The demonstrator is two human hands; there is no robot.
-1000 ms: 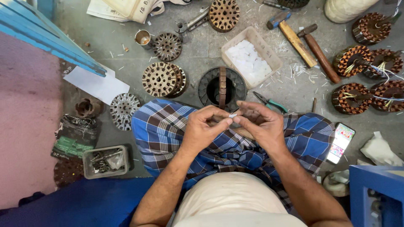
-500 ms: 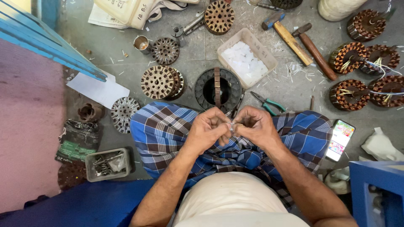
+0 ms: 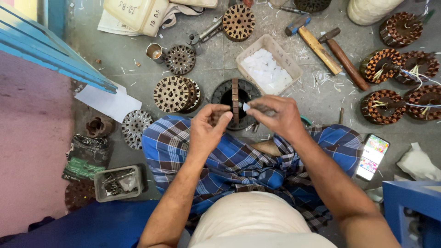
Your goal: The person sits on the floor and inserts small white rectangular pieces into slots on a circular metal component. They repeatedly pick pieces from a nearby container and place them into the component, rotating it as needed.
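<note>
Over my lap in blue checked cloth, my right hand (image 3: 274, 118) pinches a small white paper slip (image 3: 246, 106) at its fingertips. It hovers just above a round black stator core (image 3: 235, 99) on the floor. My left hand (image 3: 209, 126) is beside it with fingers curled and thumb against the forefinger; whether it holds anything I cannot tell. A tray of white paper pieces (image 3: 268, 64) lies just beyond the stator.
Several slotted metal rotors (image 3: 175, 94) lie at the left, wound copper stators (image 3: 383, 106) at the right. Two hammers (image 3: 317, 43), a phone (image 3: 372, 157), a small bin of screws (image 3: 117, 183) and a blue step (image 3: 59, 55) surround me.
Both hands rose from my lap and moved forward over the black stator. They have parted, with the white slip now in my right fingertips.
</note>
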